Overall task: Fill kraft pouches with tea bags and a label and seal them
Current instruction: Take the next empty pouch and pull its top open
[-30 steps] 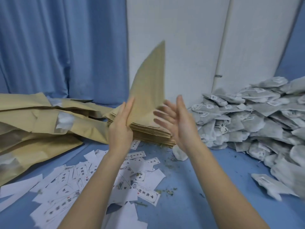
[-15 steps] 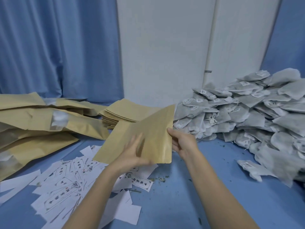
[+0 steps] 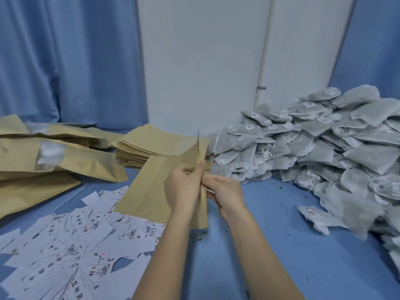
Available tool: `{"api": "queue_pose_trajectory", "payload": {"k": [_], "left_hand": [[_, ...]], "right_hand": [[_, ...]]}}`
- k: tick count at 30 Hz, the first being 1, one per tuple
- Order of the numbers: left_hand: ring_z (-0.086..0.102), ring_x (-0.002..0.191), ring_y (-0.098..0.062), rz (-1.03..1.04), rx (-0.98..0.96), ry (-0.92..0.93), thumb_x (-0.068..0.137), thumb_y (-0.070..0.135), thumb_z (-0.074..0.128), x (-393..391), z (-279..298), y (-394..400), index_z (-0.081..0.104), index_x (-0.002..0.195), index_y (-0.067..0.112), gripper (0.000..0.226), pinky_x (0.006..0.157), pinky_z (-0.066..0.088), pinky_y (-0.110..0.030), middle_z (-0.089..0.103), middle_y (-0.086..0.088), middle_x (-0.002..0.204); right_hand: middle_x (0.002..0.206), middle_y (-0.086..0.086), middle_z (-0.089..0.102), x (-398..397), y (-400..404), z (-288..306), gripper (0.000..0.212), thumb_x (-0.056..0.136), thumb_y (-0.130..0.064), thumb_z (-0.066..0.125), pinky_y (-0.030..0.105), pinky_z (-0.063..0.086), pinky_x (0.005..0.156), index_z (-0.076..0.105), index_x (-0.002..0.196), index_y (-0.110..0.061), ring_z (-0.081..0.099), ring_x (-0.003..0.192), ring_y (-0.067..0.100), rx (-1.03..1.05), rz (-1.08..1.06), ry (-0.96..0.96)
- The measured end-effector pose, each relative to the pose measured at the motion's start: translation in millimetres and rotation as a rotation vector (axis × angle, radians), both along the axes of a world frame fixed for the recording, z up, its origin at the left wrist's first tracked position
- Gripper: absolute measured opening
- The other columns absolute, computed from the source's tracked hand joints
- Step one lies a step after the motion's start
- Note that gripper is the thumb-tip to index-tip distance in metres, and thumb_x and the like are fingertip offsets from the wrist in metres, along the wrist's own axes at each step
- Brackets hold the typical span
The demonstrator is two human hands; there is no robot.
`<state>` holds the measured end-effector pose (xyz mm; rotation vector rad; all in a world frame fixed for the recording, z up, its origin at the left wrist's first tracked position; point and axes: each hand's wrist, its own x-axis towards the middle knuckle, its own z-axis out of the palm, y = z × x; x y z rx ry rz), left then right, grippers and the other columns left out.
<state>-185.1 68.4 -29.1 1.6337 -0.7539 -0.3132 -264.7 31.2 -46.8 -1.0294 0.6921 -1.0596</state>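
A flat kraft pouch (image 3: 149,187) is held above the blue table, tilted down to the left. My left hand (image 3: 184,187) pinches its right edge with curled fingers. My right hand (image 3: 225,191) grips the same edge from the other side, fingertips close to the left hand. Behind the pouch lies a stack of empty kraft pouches (image 3: 155,144). A big heap of grey tea bags (image 3: 313,154) fills the right side. White printed labels (image 3: 75,245) are scattered at the front left.
Several filled kraft pouches with clear windows (image 3: 49,161) lie piled at the left. One loose tea bag (image 3: 318,217) lies apart at the front of the heap. Tea crumbs dot the blue table (image 3: 281,245). Blue curtains and a white panel stand behind.
The pouch came down from upright above the stack to in front of me. Both hands moved together onto its right edge, the right hand closing from spread fingers to a grip.
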Motion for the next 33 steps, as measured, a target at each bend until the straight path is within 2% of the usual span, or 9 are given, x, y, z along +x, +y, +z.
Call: {"api": "queue_pose_trajectory", "payload": {"k": [3,6,9,13,18,25,29,32,33], "left_hand": [[0.067,0.082,-0.032,-0.094,-0.085,0.307,0.074,0.042,0.076,-4.5,-15.0,-5.6,0.067,0.06,0.015,0.032,0.083,0.054,-0.047,0.069,-0.01,0.069],[0.064,0.07,-0.03,-0.11,-0.096,0.442,0.078,0.035,0.075,-11.2,-24.6,-13.3,0.068,0.064,0.008,0.031,0.081,0.053,-0.043,0.069,-0.019,0.077],[0.06,0.066,-0.027,-0.076,-0.048,0.246,0.087,0.033,0.064,-19.4,-33.8,-21.9,0.067,0.068,0.0,0.038,0.073,0.05,-0.037,0.067,-0.018,0.071],[0.059,0.077,-0.037,-0.077,0.054,-0.169,0.097,0.021,0.045,-37.2,-40.7,-26.7,0.063,0.072,-0.001,0.038,0.067,0.038,-0.037,0.066,-0.019,0.073],[0.059,0.084,-0.041,-0.125,0.095,-0.446,0.097,0.015,0.042,-40.4,-40.2,-33.0,0.061,0.084,-0.006,0.031,0.068,0.034,-0.033,0.065,-0.026,0.087],[0.058,0.078,-0.045,-0.084,0.05,-0.475,0.096,0.009,0.044,-42.5,-50.9,-36.0,0.06,0.079,-0.008,0.029,0.068,0.033,-0.042,0.063,-0.03,0.082],[0.052,0.067,-0.045,-0.002,-0.055,-0.302,0.097,0.01,0.045,-40.1,-56.4,-35.4,0.041,0.061,0.009,0.036,0.055,0.018,-0.031,0.052,-0.016,0.056],[0.053,0.07,-0.046,-0.024,-0.023,-0.364,0.099,0.012,0.042,-38.3,-53.1,-32.7,0.048,0.067,0.005,0.033,0.056,0.018,-0.029,0.057,-0.026,0.065],[0.055,0.074,-0.046,-0.031,0.017,-0.429,0.099,0.013,0.04,-39.1,-49.9,-32.5,0.054,0.073,0.0,0.032,0.058,0.02,-0.03,0.061,-0.029,0.073]], "right_hand": [[0.084,0.015,0.072,-4.8,-5.9,-10.8,0.008,0.078,-0.005,0.07,0.028,0.055,0.073,0.073,0.084,0.0,0.069,0.075,0.02,0.013,-0.024,0.04],[0.084,0.011,0.073,-11.8,-10.2,-22.0,0.006,0.08,-0.011,0.07,0.025,0.053,0.075,0.074,0.079,-0.007,0.069,0.077,0.018,0.098,0.004,-0.014],[0.079,0.006,0.073,-16.1,-10.9,-31.2,0.012,0.082,-0.018,0.069,0.021,0.052,0.064,0.073,0.082,-0.007,0.068,0.071,0.013,0.144,-0.054,-0.065],[0.069,-0.009,0.068,-19.7,-11.7,-38.3,0.019,0.089,-0.03,0.061,0.008,0.039,0.057,0.071,0.079,-0.017,0.057,0.06,-0.003,-0.344,-0.329,0.5],[0.061,0.008,0.056,-32.1,-23.8,-36.7,0.033,0.097,-0.023,0.045,0.025,0.024,0.053,0.049,0.066,-0.01,0.039,0.055,0.016,-0.695,-0.328,0.889],[0.056,-0.002,0.048,-30.3,-26.9,-53.7,0.032,0.096,-0.017,0.042,0.025,0.026,0.057,0.047,0.064,-0.013,0.041,0.052,0.009,-0.556,-0.436,0.843],[0.081,0.009,0.065,-32.6,-31.0,-58.2,0.027,0.097,-0.015,0.039,0.021,0.025,0.059,0.064,0.088,-0.006,0.053,0.074,0.022,-0.335,-0.61,0.742],[0.057,-0.003,0.05,-30.6,-29.7,-55.2,0.028,0.096,-0.013,0.043,0.025,0.027,0.059,0.054,0.07,-0.015,0.042,0.052,0.012,-0.477,-0.6,0.721],[0.057,-0.003,0.049,-30.0,-27.0,-52.7,0.022,0.094,-0.011,0.045,0.028,0.029,0.059,0.055,0.076,-0.018,0.042,0.052,0.011,-0.554,-0.596,0.706]]}}
